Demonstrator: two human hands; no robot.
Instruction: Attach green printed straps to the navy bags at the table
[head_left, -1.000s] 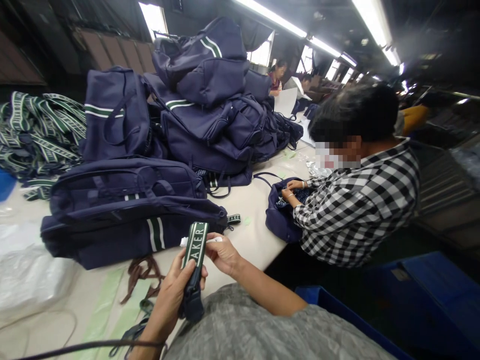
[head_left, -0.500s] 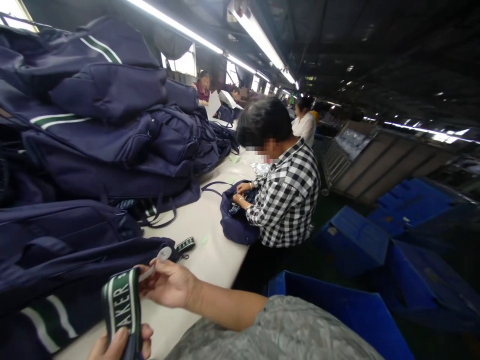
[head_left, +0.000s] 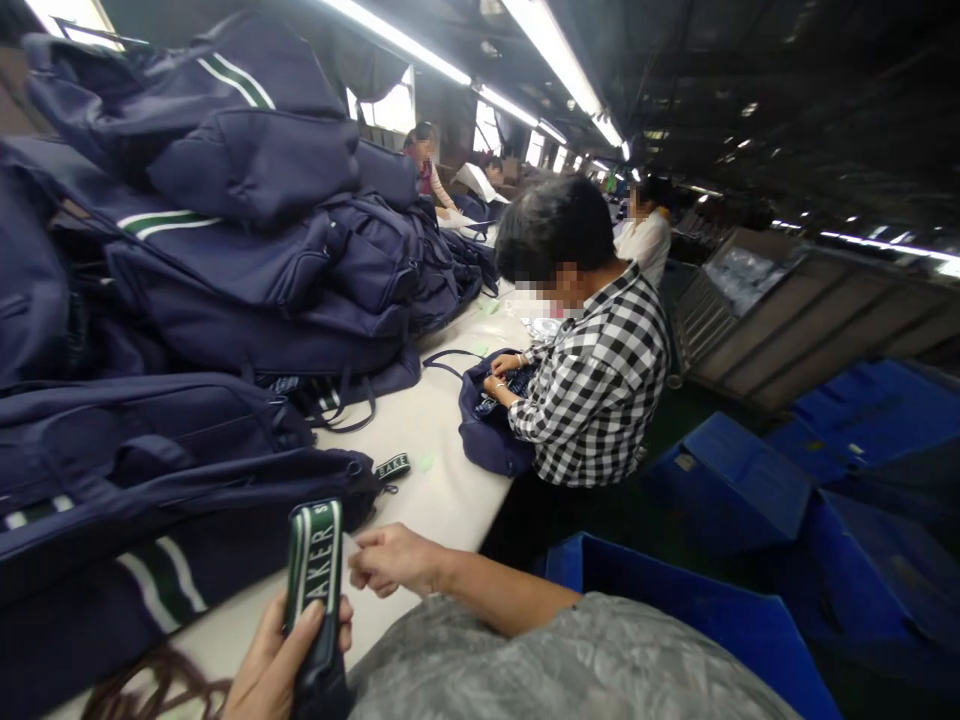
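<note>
My left hand [head_left: 279, 655] is wrapped around a folded webbing strap [head_left: 315, 560], green and navy with white edge stripes and the letters "AKER". The strap stands upright, its lower end hidden in my grip. Close beside its right edge, my right hand [head_left: 396, 560] has its fingers pinched together on a small whitish, translucent piece [head_left: 349, 546]. What that piece is, I cannot make out. A navy bag [head_left: 247, 520] with green and white stripes lies just beyond my hands, and a short "BAKE" strap [head_left: 393, 466] rests at its end.
A tall pile of navy bags [head_left: 247, 260] fills the left of the pale table [head_left: 439, 440]. Across from me a co-worker in a checked shirt [head_left: 600, 370] handles another navy bag [head_left: 491, 440]. Blue bins [head_left: 675, 620] stand at the right. Brown cords [head_left: 161, 690] lie at lower left.
The view has shifted, and the strap in my left hand has come up and to the right. My right hand now sits right of the strap; the round whitish disc at its fingertips no longer shows.
</note>
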